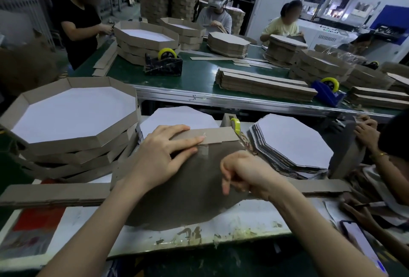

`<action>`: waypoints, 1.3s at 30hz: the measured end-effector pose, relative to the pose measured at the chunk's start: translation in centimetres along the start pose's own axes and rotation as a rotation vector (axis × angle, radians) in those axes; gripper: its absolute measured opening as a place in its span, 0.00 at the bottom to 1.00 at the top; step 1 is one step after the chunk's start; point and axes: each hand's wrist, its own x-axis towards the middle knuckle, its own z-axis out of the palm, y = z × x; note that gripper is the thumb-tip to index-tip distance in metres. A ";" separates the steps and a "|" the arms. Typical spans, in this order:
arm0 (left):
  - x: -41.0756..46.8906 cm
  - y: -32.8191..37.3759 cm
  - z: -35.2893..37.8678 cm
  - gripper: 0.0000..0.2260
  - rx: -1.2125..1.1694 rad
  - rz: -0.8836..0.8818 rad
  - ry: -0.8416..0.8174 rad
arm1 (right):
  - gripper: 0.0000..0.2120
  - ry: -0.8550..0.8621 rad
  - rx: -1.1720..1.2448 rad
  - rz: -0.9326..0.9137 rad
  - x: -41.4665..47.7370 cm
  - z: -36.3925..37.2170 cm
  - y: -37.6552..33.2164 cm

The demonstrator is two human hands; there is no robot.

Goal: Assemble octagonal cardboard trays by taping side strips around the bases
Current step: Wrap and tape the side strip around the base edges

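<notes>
Finished trays (66,143) stacked at left, a base (194,201) lying centre, flat bases (292,139) piled right, tape roll (235,125) behind between them

The left hand (163,153) and right hand (246,172) are bare on uncovered forearms (104,221), the fingernails (201,139) apparently trimmed short.

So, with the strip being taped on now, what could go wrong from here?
Only the left hand pins the side strip against the base; a slip could let the tape set crooked. The stack of loose bases sits close by the right hand and might get knocked.
</notes>
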 end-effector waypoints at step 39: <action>-0.6 0.3 0.6 0.13 -0.022 0.008 0.011 | 0.06 0.411 -0.742 -0.630 1.9 -1.1 -2.7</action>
